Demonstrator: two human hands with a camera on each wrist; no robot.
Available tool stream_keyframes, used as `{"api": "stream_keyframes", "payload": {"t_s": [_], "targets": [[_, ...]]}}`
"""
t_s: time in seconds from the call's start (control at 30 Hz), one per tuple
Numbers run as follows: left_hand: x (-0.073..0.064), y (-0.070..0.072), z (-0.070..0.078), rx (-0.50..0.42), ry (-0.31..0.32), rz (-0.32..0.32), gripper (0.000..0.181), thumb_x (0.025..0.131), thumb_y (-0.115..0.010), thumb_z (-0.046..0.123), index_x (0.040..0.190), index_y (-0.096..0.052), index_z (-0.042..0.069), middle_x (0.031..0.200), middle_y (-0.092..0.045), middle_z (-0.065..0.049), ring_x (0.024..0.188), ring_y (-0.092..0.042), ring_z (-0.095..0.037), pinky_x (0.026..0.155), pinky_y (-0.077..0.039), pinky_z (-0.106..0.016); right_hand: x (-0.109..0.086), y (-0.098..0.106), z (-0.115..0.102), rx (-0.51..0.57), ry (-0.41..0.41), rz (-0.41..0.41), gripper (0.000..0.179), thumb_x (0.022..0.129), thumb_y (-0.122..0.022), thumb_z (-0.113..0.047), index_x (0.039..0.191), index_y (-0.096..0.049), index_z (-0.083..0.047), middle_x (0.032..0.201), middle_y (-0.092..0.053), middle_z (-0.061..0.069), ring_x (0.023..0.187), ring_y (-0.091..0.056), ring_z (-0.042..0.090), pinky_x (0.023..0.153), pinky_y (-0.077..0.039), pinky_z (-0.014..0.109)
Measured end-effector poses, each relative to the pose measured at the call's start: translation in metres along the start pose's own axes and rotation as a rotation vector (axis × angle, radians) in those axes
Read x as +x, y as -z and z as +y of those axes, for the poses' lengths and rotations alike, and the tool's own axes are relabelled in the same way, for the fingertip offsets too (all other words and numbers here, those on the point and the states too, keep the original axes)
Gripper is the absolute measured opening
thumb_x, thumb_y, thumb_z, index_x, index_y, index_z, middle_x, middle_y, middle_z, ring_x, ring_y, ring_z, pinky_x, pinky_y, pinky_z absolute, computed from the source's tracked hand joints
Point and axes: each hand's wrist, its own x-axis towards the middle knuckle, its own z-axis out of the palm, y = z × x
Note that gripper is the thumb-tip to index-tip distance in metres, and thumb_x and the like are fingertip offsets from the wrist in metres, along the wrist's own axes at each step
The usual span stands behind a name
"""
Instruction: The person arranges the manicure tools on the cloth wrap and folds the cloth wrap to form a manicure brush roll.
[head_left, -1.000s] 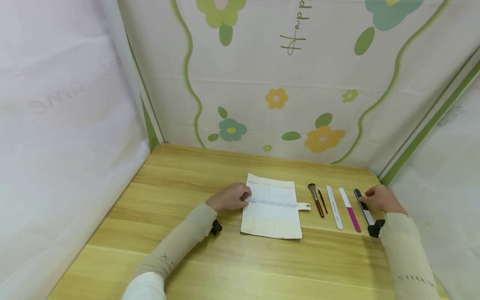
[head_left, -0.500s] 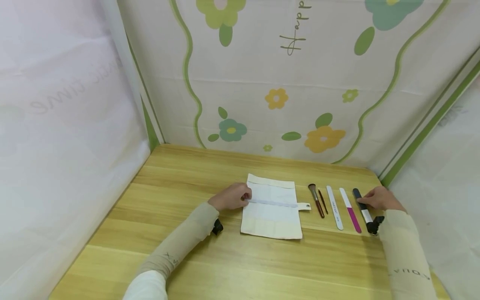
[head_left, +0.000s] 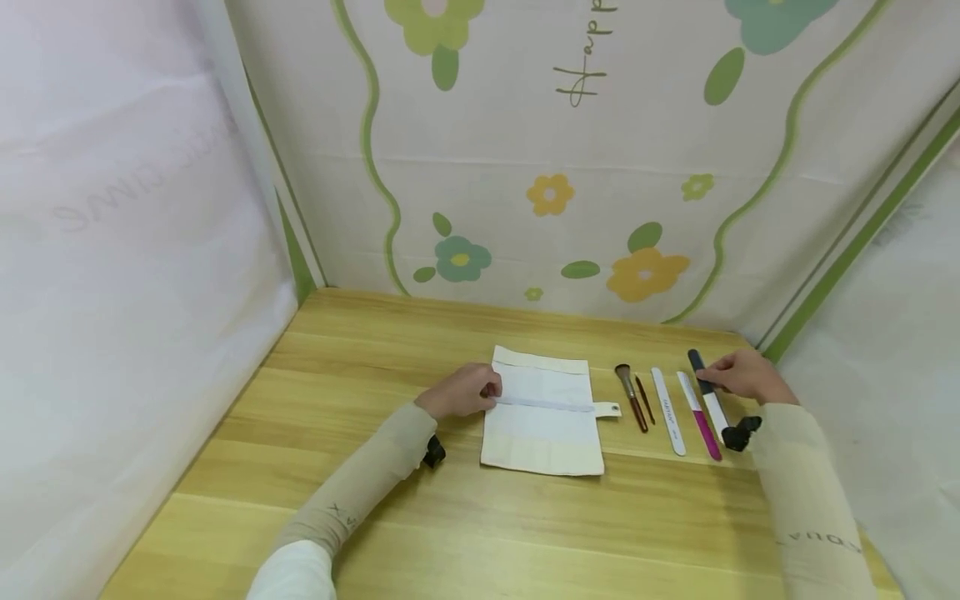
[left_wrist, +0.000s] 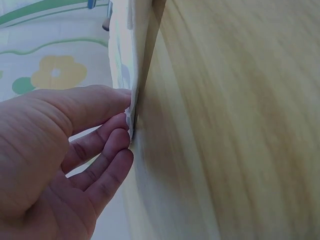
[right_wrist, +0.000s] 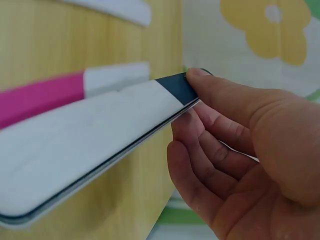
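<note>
A cream and white fabric roll-up pouch [head_left: 540, 450] lies spread out on the table, its snap strap [head_left: 607, 409] pointing right. My left hand [head_left: 461, 392] pinches the pouch's left edge between thumb and fingers; the left wrist view shows the cloth edge [left_wrist: 131, 107] between them. In my right hand [head_left: 742, 375] is a black and white nail file [head_left: 708, 392], pinched near its dark part and lifted off the table. Right beside it lies a white and magenta nail file [head_left: 702, 425], partly behind the held one in the right wrist view.
Between the pouch and the right hand lie a makeup brush [head_left: 632, 398], a thin dark stick-like tool [head_left: 645, 398] and a white nail file [head_left: 668, 412]. Floral cloth walls [head_left: 480, 167] enclose the wooden table [head_left: 450, 533] at the back and both sides.
My right hand has taken up the black and white nail file and moved it left and away from me, toward the magenta one. My left hand stays on the pouch edge.
</note>
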Motion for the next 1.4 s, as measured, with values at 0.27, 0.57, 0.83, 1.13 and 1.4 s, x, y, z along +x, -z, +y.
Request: {"api": "stream_keyframes", "payload": {"t_s": [0.27,0.57,0.83,1.13,1.4], "targets": [[-0.001,0.001,-0.001,-0.012,-0.004,0.006,0.007,0.094,-0.07,-0.003,0.094,-0.073,0.003,0.094,-0.072,-0.008,0.083,-0.059,-0.016,0.078,-0.052,-0.028,0.025,-0.01,-0.075,0.014,0.092,0.043,0.042,0.099,-0.071,-0.045,0.108,-0.079,-0.004,0.092,-0.077,0.009,0.078,-0.063,0.018,0.066,-0.046,0.03],[0.002,0.0,-0.001,0.015,0.014,0.0,0.005,0.096,-0.071,0.001,0.095,-0.073,0.006,0.095,-0.072,-0.004,0.083,-0.058,-0.013,0.08,-0.053,-0.026,0.053,-0.043,-0.186,0.12,0.144,0.046,0.032,0.099,-0.074,-0.036,0.107,-0.079,-0.005,0.103,-0.079,0.012,0.09,-0.066,0.023,0.072,-0.048,0.029],[0.004,-0.001,-0.004,0.012,0.03,-0.01,0.005,0.098,-0.07,0.004,0.095,-0.072,0.008,0.093,-0.07,-0.003,0.083,-0.058,-0.013,0.078,-0.051,-0.026,0.072,-0.087,-0.268,0.268,0.21,0.089,0.027,0.097,-0.078,-0.03,0.105,-0.081,-0.004,0.105,-0.08,0.014,0.1,-0.074,0.032,0.076,-0.051,0.027],[0.005,-0.004,-0.006,0.018,-0.003,0.006,0.003,0.101,-0.069,0.008,0.1,-0.072,0.008,0.095,-0.067,-0.001,0.083,-0.056,-0.01,0.078,-0.051,-0.022,0.087,-0.129,-0.299,0.459,0.194,0.202,0.023,0.095,-0.08,-0.027,0.104,-0.081,-0.006,0.102,-0.079,0.012,0.088,-0.069,0.019,0.072,-0.052,0.025],[0.0,-0.002,-0.005,-0.006,0.019,0.037,0.005,0.101,-0.07,0.007,0.105,-0.072,0.006,0.1,-0.068,-0.004,0.086,-0.057,-0.011,0.08,-0.052,-0.022,0.095,-0.153,-0.302,0.574,0.168,0.222,0.029,0.098,-0.077,-0.029,0.109,-0.08,-0.002,0.103,-0.079,0.016,0.094,-0.074,0.029,0.07,-0.051,0.022]]}}
